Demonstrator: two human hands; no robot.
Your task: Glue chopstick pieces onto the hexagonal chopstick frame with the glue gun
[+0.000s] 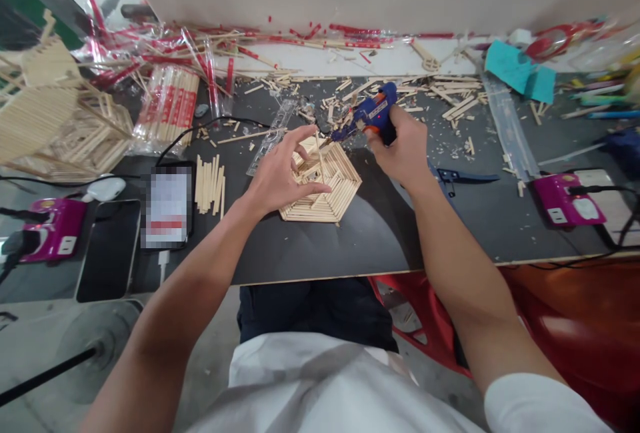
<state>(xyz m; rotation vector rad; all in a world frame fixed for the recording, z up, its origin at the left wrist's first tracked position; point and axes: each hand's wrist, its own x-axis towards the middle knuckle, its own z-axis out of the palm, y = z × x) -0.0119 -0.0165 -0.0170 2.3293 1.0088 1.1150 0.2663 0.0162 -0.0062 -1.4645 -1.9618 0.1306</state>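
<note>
On the table's front middle lies a hexagonal piece built from wooden sticks (pixel 345 183). Above it, my left hand (pixel 283 169) pinches a short wooden stick (pixel 320 156) between the thumb and a fingertip, one end at each. My right hand (pixel 404 146) grips a blue hot glue gun (pixel 377 113) with an orange trigger. The gun's nozzle points down to the left, close to the stick; whether it touches is too small to tell. Left of the piece, several cut sticks (pixel 210 183) lie side by side.
Blue-handled pliers (pixel 460 176) lie beyond my right forearm. Two phones (pixel 109 249) and a purple power adapter (pixel 53 229) sit at left, another purple adapter (pixel 567 199) at right. Packaged chopsticks (pixel 167 103), stick scraps and a larger stick structure (pixel 75 109) stand farther back.
</note>
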